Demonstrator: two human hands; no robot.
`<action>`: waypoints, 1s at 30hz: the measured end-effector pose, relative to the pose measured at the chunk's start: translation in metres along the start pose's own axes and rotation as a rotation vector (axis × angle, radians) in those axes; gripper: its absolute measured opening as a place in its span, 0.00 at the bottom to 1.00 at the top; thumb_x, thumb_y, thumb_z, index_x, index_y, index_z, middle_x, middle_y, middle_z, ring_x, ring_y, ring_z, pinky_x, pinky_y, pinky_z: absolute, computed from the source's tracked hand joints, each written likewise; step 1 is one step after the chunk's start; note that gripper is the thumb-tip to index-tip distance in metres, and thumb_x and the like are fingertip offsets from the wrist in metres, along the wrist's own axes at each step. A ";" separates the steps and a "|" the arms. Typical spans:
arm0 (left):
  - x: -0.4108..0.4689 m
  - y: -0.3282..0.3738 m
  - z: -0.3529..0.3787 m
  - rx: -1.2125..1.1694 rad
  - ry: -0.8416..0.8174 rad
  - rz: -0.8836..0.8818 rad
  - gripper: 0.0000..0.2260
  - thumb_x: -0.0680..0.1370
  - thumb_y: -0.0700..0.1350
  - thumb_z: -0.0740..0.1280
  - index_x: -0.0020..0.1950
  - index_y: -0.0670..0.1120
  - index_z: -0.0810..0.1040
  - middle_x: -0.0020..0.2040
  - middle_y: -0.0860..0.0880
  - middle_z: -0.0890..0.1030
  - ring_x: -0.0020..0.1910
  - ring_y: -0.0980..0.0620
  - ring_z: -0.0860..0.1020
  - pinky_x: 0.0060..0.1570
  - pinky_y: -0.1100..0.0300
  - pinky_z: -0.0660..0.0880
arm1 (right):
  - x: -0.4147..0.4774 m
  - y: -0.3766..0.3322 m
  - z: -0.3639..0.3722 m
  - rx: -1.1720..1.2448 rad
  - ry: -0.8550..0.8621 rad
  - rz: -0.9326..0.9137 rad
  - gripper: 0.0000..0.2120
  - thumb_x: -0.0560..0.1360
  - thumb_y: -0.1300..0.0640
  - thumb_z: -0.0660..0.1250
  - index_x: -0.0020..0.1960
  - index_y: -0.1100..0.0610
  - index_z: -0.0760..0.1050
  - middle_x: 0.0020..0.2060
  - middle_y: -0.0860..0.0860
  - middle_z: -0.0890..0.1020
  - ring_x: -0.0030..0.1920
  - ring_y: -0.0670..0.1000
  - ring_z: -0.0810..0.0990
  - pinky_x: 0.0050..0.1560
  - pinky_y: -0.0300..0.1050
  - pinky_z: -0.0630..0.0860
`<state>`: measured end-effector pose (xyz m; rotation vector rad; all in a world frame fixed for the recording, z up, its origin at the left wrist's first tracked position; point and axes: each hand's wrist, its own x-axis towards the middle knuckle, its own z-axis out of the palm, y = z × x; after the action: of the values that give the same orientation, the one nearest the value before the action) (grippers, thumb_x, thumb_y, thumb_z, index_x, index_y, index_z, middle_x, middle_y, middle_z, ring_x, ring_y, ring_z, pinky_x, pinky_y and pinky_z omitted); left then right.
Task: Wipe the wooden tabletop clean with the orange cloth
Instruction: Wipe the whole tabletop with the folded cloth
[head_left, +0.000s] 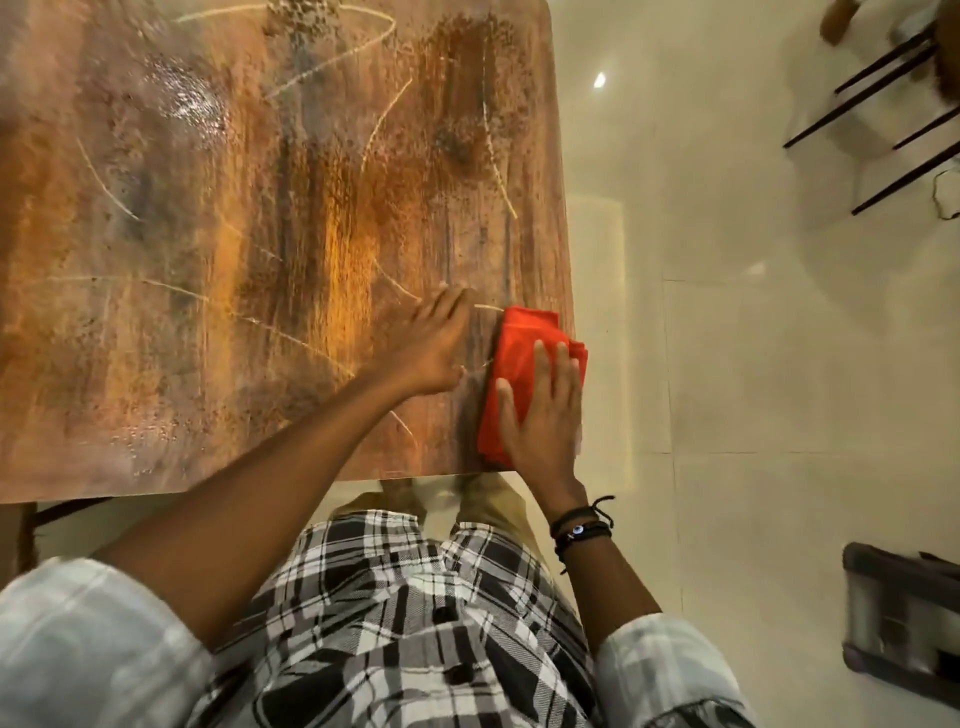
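Home dining area, wooden table (208, 208), glossy tiled floor (753, 364), chair legs (883, 104)

The cloth (519, 338) lies on the tabletop (208, 234) at its near right corner, against the right edge. My right hand (540, 410) lies flat on it. My left hand (426, 353) rests on the wood just to its left. Chair legs (883, 104) stand on the floor (753, 364), far right.
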<state>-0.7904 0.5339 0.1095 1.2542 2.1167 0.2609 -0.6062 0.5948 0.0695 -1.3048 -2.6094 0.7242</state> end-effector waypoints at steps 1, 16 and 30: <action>0.012 0.000 -0.007 0.088 -0.045 -0.022 0.49 0.76 0.47 0.72 0.80 0.44 0.37 0.81 0.44 0.39 0.80 0.44 0.38 0.75 0.50 0.39 | 0.003 -0.001 0.008 -0.025 -0.052 0.009 0.35 0.82 0.37 0.51 0.82 0.55 0.55 0.81 0.59 0.54 0.81 0.61 0.51 0.79 0.62 0.51; 0.059 0.012 -0.018 0.279 -0.246 -0.210 0.59 0.70 0.53 0.77 0.79 0.42 0.32 0.79 0.45 0.31 0.79 0.46 0.35 0.78 0.48 0.44 | 0.153 0.014 0.026 -0.265 -0.023 -0.158 0.31 0.82 0.38 0.50 0.82 0.48 0.53 0.82 0.54 0.51 0.81 0.61 0.47 0.76 0.68 0.52; 0.060 0.011 -0.014 0.283 -0.234 -0.233 0.63 0.65 0.53 0.80 0.79 0.44 0.32 0.79 0.47 0.31 0.79 0.47 0.35 0.78 0.47 0.46 | 0.121 0.025 0.023 -0.270 0.006 -0.166 0.29 0.83 0.41 0.52 0.82 0.47 0.55 0.82 0.54 0.54 0.82 0.58 0.50 0.76 0.64 0.57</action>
<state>-0.8110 0.5928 0.0996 1.1144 2.1169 -0.2828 -0.6702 0.6936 0.0271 -1.1267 -2.8435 0.3516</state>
